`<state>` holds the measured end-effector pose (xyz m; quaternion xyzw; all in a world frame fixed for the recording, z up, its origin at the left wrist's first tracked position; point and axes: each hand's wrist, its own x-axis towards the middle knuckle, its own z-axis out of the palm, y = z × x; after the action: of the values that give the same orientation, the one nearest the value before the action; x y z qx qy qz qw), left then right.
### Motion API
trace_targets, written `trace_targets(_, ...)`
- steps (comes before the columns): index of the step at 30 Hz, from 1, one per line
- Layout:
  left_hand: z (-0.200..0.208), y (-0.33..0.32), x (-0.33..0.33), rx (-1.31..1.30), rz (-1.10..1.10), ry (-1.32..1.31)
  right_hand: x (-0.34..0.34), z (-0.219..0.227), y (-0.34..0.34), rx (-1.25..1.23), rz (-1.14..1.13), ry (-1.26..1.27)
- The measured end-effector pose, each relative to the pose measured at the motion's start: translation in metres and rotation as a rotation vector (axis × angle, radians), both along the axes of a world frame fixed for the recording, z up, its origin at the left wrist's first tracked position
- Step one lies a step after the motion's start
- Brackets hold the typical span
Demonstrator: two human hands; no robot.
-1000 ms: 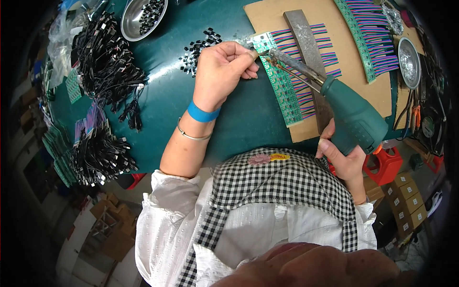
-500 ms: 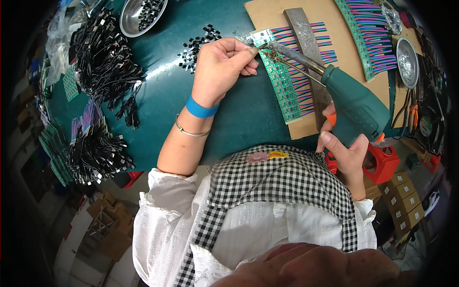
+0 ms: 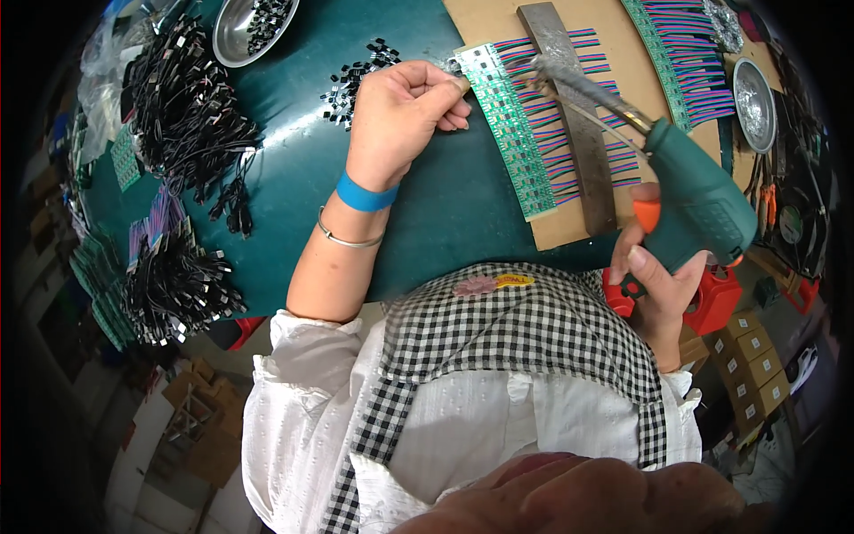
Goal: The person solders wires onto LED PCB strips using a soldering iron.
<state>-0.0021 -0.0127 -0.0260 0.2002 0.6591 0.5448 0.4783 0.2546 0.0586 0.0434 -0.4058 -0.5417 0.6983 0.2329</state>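
Note:
My left hand (image 3: 405,116) is closed in a pinch at the left edge of a green circuit board panel (image 3: 509,133), near its far end. What the fingertips hold is too small and hidden to make out. A small dark connector (image 3: 455,66) sits at the board's edge just beyond them. My right hand (image 3: 663,289) grips a green soldering gun (image 3: 698,196) with an orange trigger. Its blurred tip hangs over the wires and the metal bar (image 3: 569,116), apart from the board edge. Coloured wires run rightward from the board under the bar.
Loose black connectors (image 3: 356,84) lie left of the board, below a metal bowl (image 3: 220,40) of more. Bundled black cables (image 3: 191,107) cover the left side. Cardboard (image 3: 654,98) carries a second wired board (image 3: 663,67). A metal dish (image 3: 755,105) and orange-handled pliers (image 3: 767,209) are at the right.
The soldering gun has drawn back to the right, its tip leaving the board edge by my left fingers. My left hand has barely shifted in the picture.

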Motion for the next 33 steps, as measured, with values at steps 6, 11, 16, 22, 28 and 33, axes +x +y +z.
trace_targets(6, -0.004, 0.001, 0.001, 0.006, 0.004, -0.05, 0.025, 0.003, 0.018, 0.135, -0.162, 0.234)
trace_targets(11, -0.004, -0.004, -0.001, -0.037, 0.018, -0.015, 0.061, 0.002, 0.048, 0.3, -0.335, 0.385)
trace_targets(16, -0.004, -0.005, -0.006, -0.03, -0.026, -0.024, 0.102, -0.018, 0.086, 0.308, -0.653, 0.093)
trace_targets(22, 0.012, -0.009, -0.032, -0.055, 0.016, 0.377, 0.086, -0.023, 0.078, 0.443, -0.685, 0.023)
trace_targets(28, -0.004, 0.003, -0.05, 0.0, -0.214, 1.367, 0.072, -0.018, 0.069, 0.324, -0.525, 0.187)
trace_targets(33, -0.003, -0.012, -0.044, -0.123, -0.238, 1.117, 0.069, -0.014, 0.053, 0.267, -0.463, 0.234)
